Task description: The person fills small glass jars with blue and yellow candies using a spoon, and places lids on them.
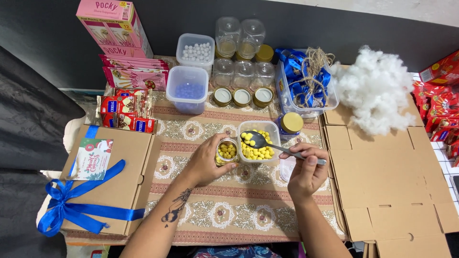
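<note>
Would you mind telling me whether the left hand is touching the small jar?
Touching: the head view shows the left hand wrapped around the jar, fingers against its side.

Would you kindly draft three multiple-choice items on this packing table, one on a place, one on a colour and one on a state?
1. Where is the closed cardboard box tied with a ribbon?
A. At the person's left
B. Beneath the white stuffing
C. Behind the empty jars

2. What colour are the candies in the open container being spooned from?
A. Blue
B. Yellow
C. White

3. How is the small jar in the left hand?
A. Lidded and empty
B. Lying on its side
C. Open, partly filled

Answers: 1 A, the ribboned box lies on the left edge of the table; 2 B, yellow balls fill the container under the spoon held in the right hand; 3 C, no lid is on it and yellow candies show inside.
</note>
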